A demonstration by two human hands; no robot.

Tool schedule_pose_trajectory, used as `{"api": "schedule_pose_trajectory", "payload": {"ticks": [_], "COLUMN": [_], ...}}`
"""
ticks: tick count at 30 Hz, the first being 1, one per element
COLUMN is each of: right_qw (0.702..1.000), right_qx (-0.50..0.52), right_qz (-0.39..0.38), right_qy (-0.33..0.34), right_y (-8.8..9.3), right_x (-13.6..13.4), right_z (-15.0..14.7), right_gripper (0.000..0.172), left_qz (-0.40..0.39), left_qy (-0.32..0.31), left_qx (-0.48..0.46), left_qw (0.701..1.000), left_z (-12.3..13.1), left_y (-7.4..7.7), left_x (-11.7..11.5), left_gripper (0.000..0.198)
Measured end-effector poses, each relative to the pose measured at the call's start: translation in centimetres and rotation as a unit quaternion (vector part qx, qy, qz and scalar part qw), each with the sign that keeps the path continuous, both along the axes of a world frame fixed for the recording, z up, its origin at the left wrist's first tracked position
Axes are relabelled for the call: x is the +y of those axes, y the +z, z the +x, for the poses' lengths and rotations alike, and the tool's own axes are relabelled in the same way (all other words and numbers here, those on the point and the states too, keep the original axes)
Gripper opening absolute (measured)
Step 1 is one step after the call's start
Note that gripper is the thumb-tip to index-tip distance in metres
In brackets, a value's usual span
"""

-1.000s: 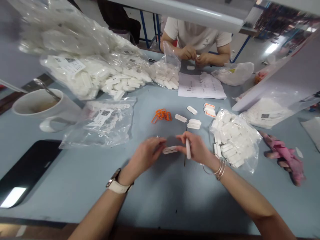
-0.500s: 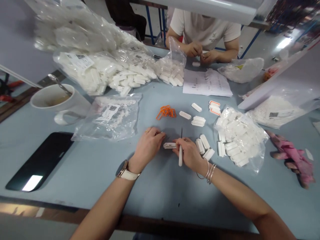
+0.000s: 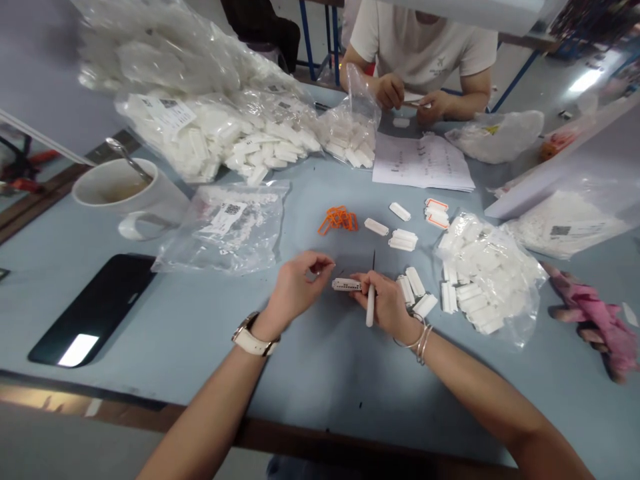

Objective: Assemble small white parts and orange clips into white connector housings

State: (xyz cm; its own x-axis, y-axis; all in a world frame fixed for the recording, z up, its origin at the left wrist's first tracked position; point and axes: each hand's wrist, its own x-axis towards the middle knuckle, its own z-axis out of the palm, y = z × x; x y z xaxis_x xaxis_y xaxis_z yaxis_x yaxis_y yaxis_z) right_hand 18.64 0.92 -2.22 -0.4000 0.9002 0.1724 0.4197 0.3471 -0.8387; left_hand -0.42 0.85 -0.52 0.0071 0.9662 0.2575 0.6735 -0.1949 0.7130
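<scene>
the bare left hand (image 3: 303, 285) bends, thumb near forefinger. the bare right hand (image 3: 386, 301) grips, fingers curled. bare forearms (image 3: 210, 400) slant inward.

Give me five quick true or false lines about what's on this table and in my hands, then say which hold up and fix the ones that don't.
1. Your right hand holds a white-handled tool. True.
2. A metal spoon stands in the white mug. True.
3. The orange frames are inside that mug. False: they lie in a loose pile on the table.
4. The fingers of your right hand touch one end of a white piece with a row of dark marks. True.
5. The printed paper lies between your hands. False: it lies farther off, toward the person opposite.
</scene>
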Motion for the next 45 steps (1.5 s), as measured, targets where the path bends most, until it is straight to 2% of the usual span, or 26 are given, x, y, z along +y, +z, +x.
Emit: {"api": "schedule_pose_trajectory", "payload": {"ticks": [3, 5, 8, 13, 17, 23, 30, 36, 42, 45], "right_qw": [1.000, 1.000, 1.000, 0.999, 0.999, 0.997, 0.994, 0.991, 0.990, 0.990], "right_qx": [0.012, 0.015, 0.014, 0.002, 0.006, -0.006, -0.041, -0.055, -0.058, -0.062], "right_qz": [0.008, 0.015, 0.025, 0.042, 0.049, 0.079, 0.099, 0.124, 0.120, 0.115], "right_qy": [-0.003, -0.006, -0.006, -0.011, -0.007, -0.004, 0.014, 0.019, 0.037, 0.047], "right_y": [0.0, -0.1, -0.2, -0.4, -0.4, -0.4, -0.6, -0.6, -0.6, -0.8], "right_x": [0.0, 0.1, 0.1, 0.1, 0.0, 0.1, 0.1, -0.1, 0.0, 0.0], "right_z": [0.0, 0.1, 0.1, 0.0, 0.1, 0.0, -0.1, -0.1, -0.2, -0.1], "right_gripper": [0.021, 0.021, 0.020, 0.015, 0.013, 0.016, 0.018, 0.017, 0.015, 0.015], "left_qz": [-0.033, -0.026, 0.010, 0.069, 0.085, 0.080, 0.112, 0.080, 0.010, 0.001], "left_qy": [-0.047, -0.088, -0.137, -0.166, -0.165, -0.148, -0.173, -0.162, -0.130, -0.116], "left_qx": [-0.067, -0.076, -0.047, 0.030, 0.065, 0.094, 0.109, 0.129, 0.080, 0.055], "left_qw": [0.996, 0.993, 0.989, 0.983, 0.980, 0.981, 0.972, 0.975, 0.988, 0.992], "left_z": [0.6, 1.1, 1.8, 2.5, 2.5, 2.5, 3.0, 3.2, 3.3, 3.0], "left_y": [0.6, 0.8, 0.7, -0.1, -0.4, -0.1, 0.6, 1.0, 0.7, 0.8], "left_x": [-0.5, -0.8, -1.2, -1.5, -1.7, -1.9, -2.1, -2.5, -2.2, -1.8], "left_gripper": [0.008, 0.007, 0.009, 0.011, 0.012, 0.011, 0.016, 0.020, 0.012, 0.014]}}
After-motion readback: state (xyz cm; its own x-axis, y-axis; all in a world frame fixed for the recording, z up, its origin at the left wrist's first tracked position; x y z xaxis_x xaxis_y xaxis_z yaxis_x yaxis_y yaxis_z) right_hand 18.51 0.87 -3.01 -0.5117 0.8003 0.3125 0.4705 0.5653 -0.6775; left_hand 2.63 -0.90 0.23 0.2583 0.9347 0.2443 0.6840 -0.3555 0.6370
